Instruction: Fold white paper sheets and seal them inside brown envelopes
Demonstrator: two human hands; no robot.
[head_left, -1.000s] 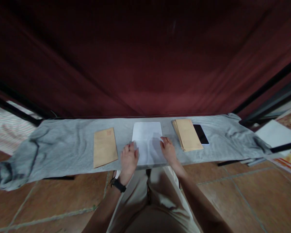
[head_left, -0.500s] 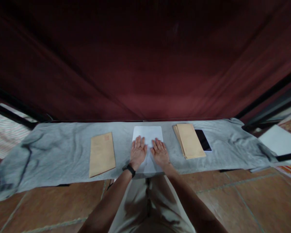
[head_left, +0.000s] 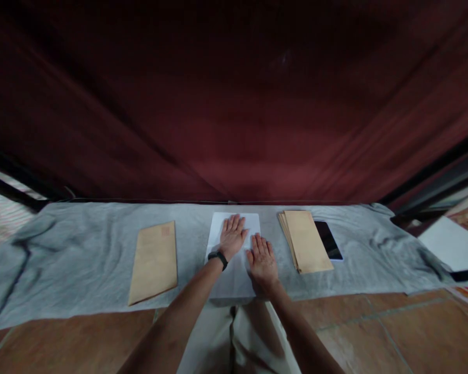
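A white sheet of paper [head_left: 230, 278] lies on the grey cloth in front of me, its near end at the cloth's front edge. My left hand [head_left: 233, 237] rests flat on the upper middle of the sheet, palm down, a dark band on the wrist. Lower and to the right, my right hand [head_left: 263, 261] lies flat across the sheet's right edge with its fingers stretched out. Neither hand grips anything. Parts of the paper are hidden beneath both hands.
One brown envelope [head_left: 154, 262] lies to the left. On the right, a fanned stack of brown envelopes [head_left: 309, 241] partly overlaps a dark phone [head_left: 328, 240]. Grey cloth [head_left: 89, 249] covers the narrow surface, and a dark red hanging fabric [head_left: 234, 130] stands behind it.
My left hand has slid up and to the right over the paper. My right hand has shifted slightly down and to the right. The camera view has tilted a little.
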